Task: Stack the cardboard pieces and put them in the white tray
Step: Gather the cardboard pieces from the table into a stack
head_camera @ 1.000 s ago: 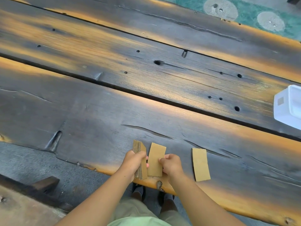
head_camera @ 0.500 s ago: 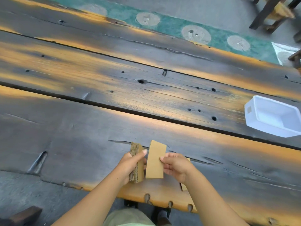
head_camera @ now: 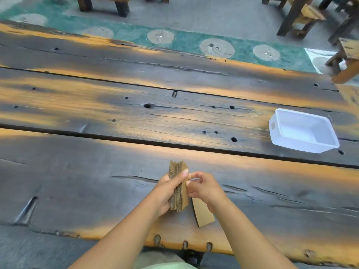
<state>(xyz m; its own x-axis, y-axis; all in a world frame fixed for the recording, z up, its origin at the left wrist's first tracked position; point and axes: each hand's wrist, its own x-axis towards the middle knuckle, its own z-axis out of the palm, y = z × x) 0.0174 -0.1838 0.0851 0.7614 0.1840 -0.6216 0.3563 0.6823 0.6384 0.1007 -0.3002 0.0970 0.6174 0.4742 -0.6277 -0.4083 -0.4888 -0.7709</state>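
Note:
My left hand (head_camera: pixel 167 191) grips a thick stack of brown cardboard pieces (head_camera: pixel 177 186), held on edge just above the dark wooden table (head_camera: pixel 97 181) near its front edge. My right hand (head_camera: pixel 205 188) presses its fingertips against the right face of that stack. One loose cardboard piece (head_camera: pixel 203 214) lies flat on the table, partly under my right wrist. The white tray (head_camera: pixel 303 131) sits on the table at the far right, with nothing in it.
Deep gaps run between the table's planks. Beyond the far edge are a green patterned floor strip (head_camera: pixel 184 41) and wooden stools and benches (head_camera: pixel 303 14) at the top right. The table's front edge is just below my hands.
The piece my right hand held has joined the stack in my left hand. The view has tilted up, bringing the whole tray and far floor into sight.

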